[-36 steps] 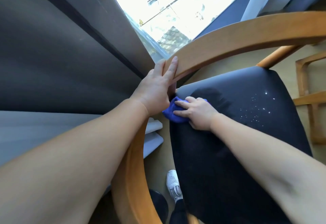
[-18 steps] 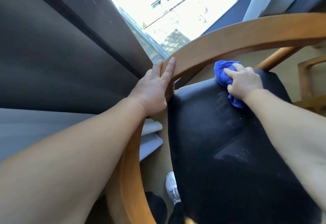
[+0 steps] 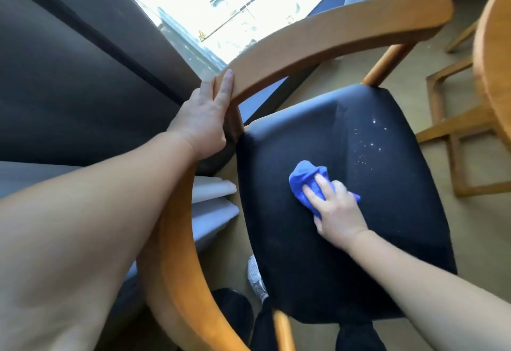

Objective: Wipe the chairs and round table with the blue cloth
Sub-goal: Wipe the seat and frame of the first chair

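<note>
Head view: L hand [image 3: 206,121] lies flat, fingers straight, against the chair [image 3: 179,253] at its curved back rail [image 3: 331,35], prob. to steady it vs. wiping force. R hand [image 3: 337,209] presses the bunched blue cloth [image 3: 307,179] onto the black seat [image 3: 345,267] approx. mid-seat, fingers spread, no pinch. White specks [image 3: 367,143] lie just beyond the cloth, toward the far edge. Bare seat all round. Round table [image 3: 495,60] rim at far right, apart from the chair.

Chair seat [image 3: 387,212] occupies frame centre. Curved rail [image 3: 318,43] runs from bottom centre, up the seat's left side, to upper right. Left hand [image 3: 204,121] rests on the rail, left of the seat. Right hand [image 3: 337,212] presses the cloth [image 3: 304,176] at mid-seat. Worktop [image 3: 495,46] stands at the right edge.
</note>
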`<state>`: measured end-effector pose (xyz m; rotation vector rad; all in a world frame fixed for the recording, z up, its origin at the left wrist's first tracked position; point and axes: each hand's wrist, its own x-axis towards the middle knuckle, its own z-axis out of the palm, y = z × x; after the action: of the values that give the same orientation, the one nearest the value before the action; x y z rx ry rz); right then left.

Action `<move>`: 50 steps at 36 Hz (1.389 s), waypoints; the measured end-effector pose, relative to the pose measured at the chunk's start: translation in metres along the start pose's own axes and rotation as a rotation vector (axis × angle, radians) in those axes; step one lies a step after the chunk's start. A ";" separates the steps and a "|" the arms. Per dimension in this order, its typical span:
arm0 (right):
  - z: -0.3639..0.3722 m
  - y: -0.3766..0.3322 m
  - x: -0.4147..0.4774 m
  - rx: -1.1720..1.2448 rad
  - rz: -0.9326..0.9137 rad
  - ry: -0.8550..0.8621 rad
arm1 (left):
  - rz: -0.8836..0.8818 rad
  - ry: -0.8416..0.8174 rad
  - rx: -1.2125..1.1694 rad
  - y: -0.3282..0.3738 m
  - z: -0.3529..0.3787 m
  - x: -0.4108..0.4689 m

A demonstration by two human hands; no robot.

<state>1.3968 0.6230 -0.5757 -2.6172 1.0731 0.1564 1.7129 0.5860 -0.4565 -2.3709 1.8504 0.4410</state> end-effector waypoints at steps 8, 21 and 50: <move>0.008 0.002 -0.036 0.040 -0.116 -0.064 | 0.008 0.015 0.135 0.008 -0.001 -0.004; 0.003 0.003 -0.040 0.050 -0.105 -0.085 | 0.311 -0.285 0.060 0.097 0.107 -0.102; -0.012 0.158 -0.122 0.039 0.192 0.061 | -0.040 -0.588 -0.131 0.114 0.160 -0.115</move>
<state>1.1991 0.5945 -0.5758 -2.4961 1.3340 0.0975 1.5514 0.7050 -0.5651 -2.0287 1.5315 1.1378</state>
